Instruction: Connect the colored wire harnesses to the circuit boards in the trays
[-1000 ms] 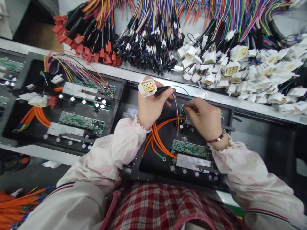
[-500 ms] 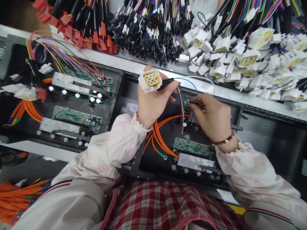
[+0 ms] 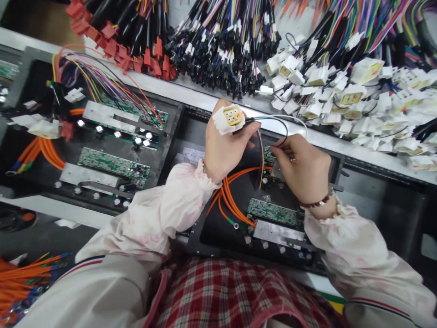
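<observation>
- Our left hand point(image 3: 223, 148) is clamped around a white multi-pin plastic connector point(image 3: 232, 116), which sits at the frame's centre with its yellow face up;
- our right hand point(image 3: 300, 168) pinches a thin black wire point(image 3: 285, 130); it has just lifted the wire into a higher arch;
- below, a green circuit board point(image 3: 269, 155) and bright orange cables point(image 3: 232, 200) lie in a black metal fixture tray point(image 3: 211, 241).
</observation>
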`<state>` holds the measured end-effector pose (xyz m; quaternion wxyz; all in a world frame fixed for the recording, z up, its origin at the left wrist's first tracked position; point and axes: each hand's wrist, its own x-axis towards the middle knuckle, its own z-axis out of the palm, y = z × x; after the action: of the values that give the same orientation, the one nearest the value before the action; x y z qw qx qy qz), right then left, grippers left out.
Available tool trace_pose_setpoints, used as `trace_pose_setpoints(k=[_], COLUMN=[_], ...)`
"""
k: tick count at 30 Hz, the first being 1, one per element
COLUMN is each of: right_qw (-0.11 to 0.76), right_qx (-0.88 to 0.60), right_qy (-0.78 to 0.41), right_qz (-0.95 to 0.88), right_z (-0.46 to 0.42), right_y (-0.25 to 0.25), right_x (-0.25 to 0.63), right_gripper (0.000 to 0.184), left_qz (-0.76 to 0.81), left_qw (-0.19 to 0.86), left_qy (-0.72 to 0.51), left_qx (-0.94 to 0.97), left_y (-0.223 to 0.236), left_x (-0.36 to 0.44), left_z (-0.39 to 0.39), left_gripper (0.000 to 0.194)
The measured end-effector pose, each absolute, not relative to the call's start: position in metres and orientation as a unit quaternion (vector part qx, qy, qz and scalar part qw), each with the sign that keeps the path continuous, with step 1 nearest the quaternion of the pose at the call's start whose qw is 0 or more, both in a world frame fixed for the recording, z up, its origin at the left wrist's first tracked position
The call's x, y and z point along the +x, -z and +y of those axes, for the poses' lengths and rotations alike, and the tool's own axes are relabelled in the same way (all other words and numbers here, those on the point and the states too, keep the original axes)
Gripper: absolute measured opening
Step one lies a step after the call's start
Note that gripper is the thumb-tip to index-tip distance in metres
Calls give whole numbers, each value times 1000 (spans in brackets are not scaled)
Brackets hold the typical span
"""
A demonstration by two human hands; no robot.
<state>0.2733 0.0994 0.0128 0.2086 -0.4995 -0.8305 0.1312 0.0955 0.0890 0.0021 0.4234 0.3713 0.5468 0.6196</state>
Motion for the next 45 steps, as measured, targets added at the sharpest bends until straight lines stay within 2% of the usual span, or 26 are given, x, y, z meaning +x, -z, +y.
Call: trace_pose_setpoints(k=[12,19,23,28,30,35,40,45], right_qw=[232,222,209,169,149,259,223,221], right_qx=[-495,-499,-501,-467,-431,-478,-491,-497], right_qy=[-103,-122,-129,-148,-184,-153,-157,-139], right_qz=[-831,-829,-830,-855,-871,-825,-827,-828], right_z=[98,98,97,87,83,85,93,91], right_y=[-6,-7,-8,-18,-24,-24,-10,-7], right_x=[277,276,277,290,292,283,279,282], right_gripper=[10,11,8,22,17,9,9,10], left_qz=[521,557,553,541,539,529,532,520], left_qw=[422,419,411,403,405,401,413,428], left_qy=[-647,-613,-618,-627,-628,-635,-629,-641], left_qx=[362,371,378,389,388,394,388,367], left_y=[3,-6,-6,-3,-2,2,-1,-5], left_x=[96,95,94,94,94,94,93,95], left_z=[91,89,88,89,89,91,89,88], left_gripper=[42,39,37,36,37,34,35,33])
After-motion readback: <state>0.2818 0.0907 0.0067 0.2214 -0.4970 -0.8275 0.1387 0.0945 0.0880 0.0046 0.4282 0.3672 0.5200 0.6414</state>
